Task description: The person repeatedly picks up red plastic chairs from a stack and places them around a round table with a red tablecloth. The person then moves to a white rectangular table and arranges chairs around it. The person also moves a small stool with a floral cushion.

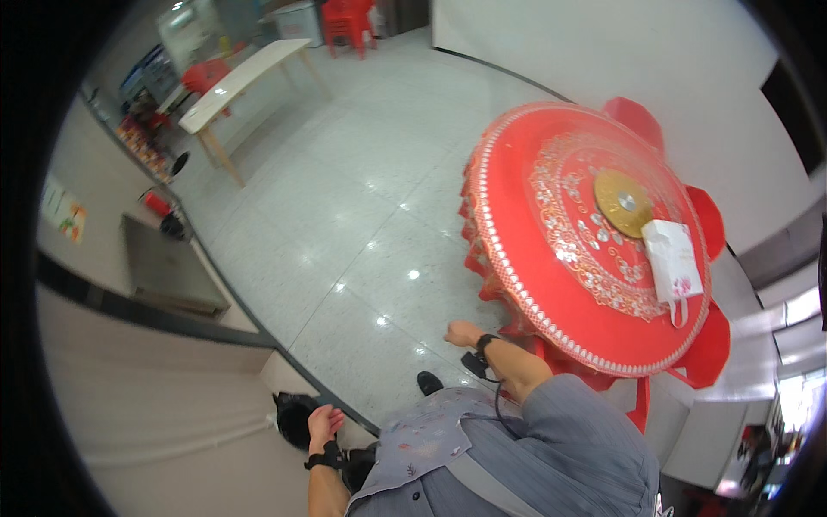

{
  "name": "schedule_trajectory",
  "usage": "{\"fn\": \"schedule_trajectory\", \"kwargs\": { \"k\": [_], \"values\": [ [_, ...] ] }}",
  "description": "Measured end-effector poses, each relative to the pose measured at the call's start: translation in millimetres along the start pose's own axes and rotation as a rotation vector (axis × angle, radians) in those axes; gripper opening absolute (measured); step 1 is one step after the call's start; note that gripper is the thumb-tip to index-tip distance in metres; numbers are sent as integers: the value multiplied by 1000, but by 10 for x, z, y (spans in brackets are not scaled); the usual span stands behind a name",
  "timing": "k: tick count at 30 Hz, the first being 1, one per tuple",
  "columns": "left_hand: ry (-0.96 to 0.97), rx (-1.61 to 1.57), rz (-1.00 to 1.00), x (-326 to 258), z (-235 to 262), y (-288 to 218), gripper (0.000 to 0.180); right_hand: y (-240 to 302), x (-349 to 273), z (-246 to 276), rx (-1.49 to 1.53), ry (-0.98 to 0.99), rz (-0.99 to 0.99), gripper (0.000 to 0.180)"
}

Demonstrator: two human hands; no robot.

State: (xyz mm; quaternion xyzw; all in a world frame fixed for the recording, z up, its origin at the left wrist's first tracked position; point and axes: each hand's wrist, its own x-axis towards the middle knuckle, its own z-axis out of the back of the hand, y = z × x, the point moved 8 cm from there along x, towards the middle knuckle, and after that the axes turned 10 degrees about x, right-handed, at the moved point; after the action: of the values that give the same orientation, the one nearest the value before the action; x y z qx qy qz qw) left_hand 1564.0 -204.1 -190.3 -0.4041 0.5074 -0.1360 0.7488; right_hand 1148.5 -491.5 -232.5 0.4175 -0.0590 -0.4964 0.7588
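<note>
My left hand (324, 425) hangs low at the lower middle, fingers loosely curled, holding nothing, just above a black bag (293, 417) on the floor. My right hand (463, 333) is stretched forward over the pale tiled floor, empty, with a black strap at the wrist and a small black device hanging under it. It is close to the near edge of a round red table (525, 258) with a white patterned rim. On the table lie a gold disc (622, 203) and a white paper bag (673, 261).
Red plastic stools (708, 345) ring the round table. A long pale table (237, 82) stands far back left with red chairs (349, 24) behind it. A low grey counter (164, 267) and wall run along the left. My black shoe (428, 382) shows below.
</note>
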Motion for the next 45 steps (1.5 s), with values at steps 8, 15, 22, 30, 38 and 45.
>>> {"fn": "schedule_trajectory", "kwargs": {
  "k": [8, 15, 22, 30, 38, 45],
  "values": [
    [225, 315, 355, 1591, -38, -51, 17, -116, 617, 966, 119, -246, -184, 36],
    [375, 681, 46, 3833, -100, -2017, 20, -410, 499, 1168, 204, -638, -447, 28],
    [289, 372, -208, 4692, -1108, -4723, 17, -294, 932, 1051, 418, -506, -561, 32],
    [576, 715, -438, 3846, -3033, -6240, 23, -946, 2260, 1357, 367, -354, -545, 31],
    [266, 483, -109, 4639, -1636, -5990, 19, 61, 3959, 3232, 455, -336, -370, 27],
    [42, 362, 114, 5116, -830, -5222, 12, 756, 5048, 4204, 656, -329, -205, 29]
  ]
}}
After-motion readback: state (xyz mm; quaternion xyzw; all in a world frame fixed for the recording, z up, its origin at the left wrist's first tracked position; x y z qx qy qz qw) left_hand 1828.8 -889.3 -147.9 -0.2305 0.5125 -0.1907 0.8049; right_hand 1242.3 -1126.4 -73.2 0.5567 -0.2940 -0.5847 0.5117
